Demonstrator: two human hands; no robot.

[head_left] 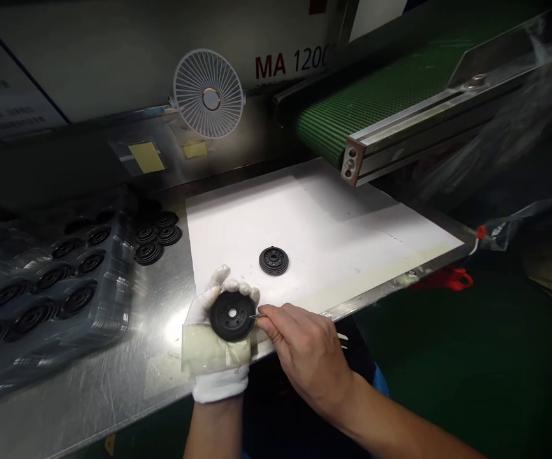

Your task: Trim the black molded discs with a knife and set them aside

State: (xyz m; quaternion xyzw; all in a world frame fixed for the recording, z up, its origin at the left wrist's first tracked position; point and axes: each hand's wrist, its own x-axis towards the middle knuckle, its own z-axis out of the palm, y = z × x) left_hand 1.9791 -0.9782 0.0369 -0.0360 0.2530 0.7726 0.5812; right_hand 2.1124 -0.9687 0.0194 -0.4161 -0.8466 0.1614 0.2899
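Note:
In my gloved left hand (202, 311) lies a round black plastic disc (231, 326) with a centre hole and a ring of smaller holes. White glove fingers curl round its far edge, and a yellowish band wraps the palm and wrist. My bare right hand (305, 338) pinches a small thin pointed metal tool (255, 316), whose tip is at the disc's right rim. Most of that tool is hidden in the fingers; I cannot tell its exact kind. Beyond my hands, a ridged black wheel-like part (273, 261) rests on the white sheet.
At left, a clear plastic tray (113, 299) holds several black round parts; more black parts (148, 253) stand beside it on the metal table (156, 306). A green conveyor belt (376, 95) overhangs the white sheet (314, 217). A white fan (209, 94) stands behind; a red-handled object (448, 278) is at right.

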